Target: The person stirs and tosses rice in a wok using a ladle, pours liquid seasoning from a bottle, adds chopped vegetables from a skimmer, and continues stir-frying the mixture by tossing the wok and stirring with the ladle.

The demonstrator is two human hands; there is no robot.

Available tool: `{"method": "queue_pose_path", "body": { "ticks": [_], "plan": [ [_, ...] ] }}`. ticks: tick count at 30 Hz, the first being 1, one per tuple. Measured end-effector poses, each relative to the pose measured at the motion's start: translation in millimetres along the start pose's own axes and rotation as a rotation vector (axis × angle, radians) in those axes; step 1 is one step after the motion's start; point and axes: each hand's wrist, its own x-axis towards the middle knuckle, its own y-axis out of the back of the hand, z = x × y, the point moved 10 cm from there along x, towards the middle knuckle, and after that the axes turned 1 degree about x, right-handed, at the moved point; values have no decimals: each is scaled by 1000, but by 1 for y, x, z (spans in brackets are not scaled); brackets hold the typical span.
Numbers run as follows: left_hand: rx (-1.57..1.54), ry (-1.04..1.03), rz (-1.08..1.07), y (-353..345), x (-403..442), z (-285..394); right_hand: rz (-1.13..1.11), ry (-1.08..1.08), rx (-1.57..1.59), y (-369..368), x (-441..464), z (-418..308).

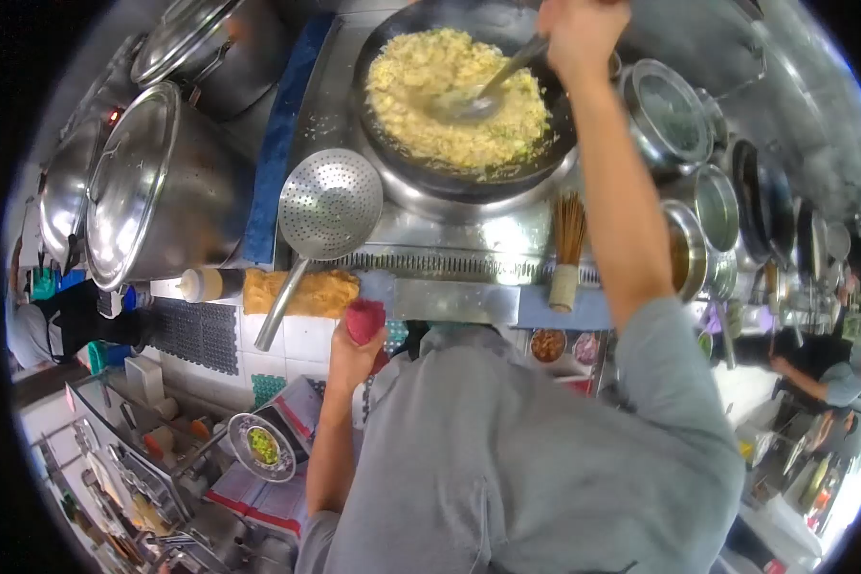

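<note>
A dark wok (478, 187) on the stove holds yellow food (407, 86) with green bits. My right hand (584, 38), at the wok's upper right, is closed round the handle of a metal ladle (474, 103), whose bowl rests in the food. Lower down, my left hand (352, 359) is closed round a red cloth (364, 321) near the front edge of the stove. Just above it a perforated skimmer (331, 203) lies with its handle across a folded yellow-brown cloth (301, 293).
Large lidded steel pots (172, 191) stand at the left. A bamboo brush (566, 249) lies right of the wok's front, beside steel containers (668, 115). A plate of chopped green food (262, 447) is at lower left. Other people (837, 383) are at the far sides.
</note>
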Motion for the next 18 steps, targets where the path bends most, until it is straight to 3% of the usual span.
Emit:
{"method": "queue_pose_path", "body": {
  "ticks": [2, 3, 5, 7, 9, 12, 13, 14, 15, 16, 17, 18],
  "plan": [
    [-56, 1, 16, 1, 17, 2, -17, -221, 396, -3, 22, -17],
    [-107, 30, 25, 4, 15, -13, 80, -35, 68, 8, 14, -64],
    [-149, 38, 45, 4, 15, -28, 153, -261, 886, 7, -10, 39],
    [-138, -9, 42, -6, 19, -27, 188, -261, 636, 5, -31, 82],
    [-125, 81, -9, -16, 17, -27, 111, -133, -43, 7, -28, 54],
    [-188, 104, -13, -7, 14, -18, -31, -38, -149, 53, -4, -45],
    [-229, 120, 2, -2, 6, -24, -6, -55, -134, 57, -19, -63],
    [-314, 278, -60, -3, 1, -51, 19, -72, -118, 62, -34, -80],
    [-277, 248, -67, -6, 7, -47, 124, -87, -36, 63, -50, -91],
    [-236, 214, -77, -8, 15, -39, 234, -100, 45, 67, -62, -90],
    [-179, 194, -100, -8, 17, -34, 221, -168, 142, 75, -75, -39],
    [-188, 132, -108, -15, 23, -19, 232, -187, 122, 66, -68, -36]
  ]
}}
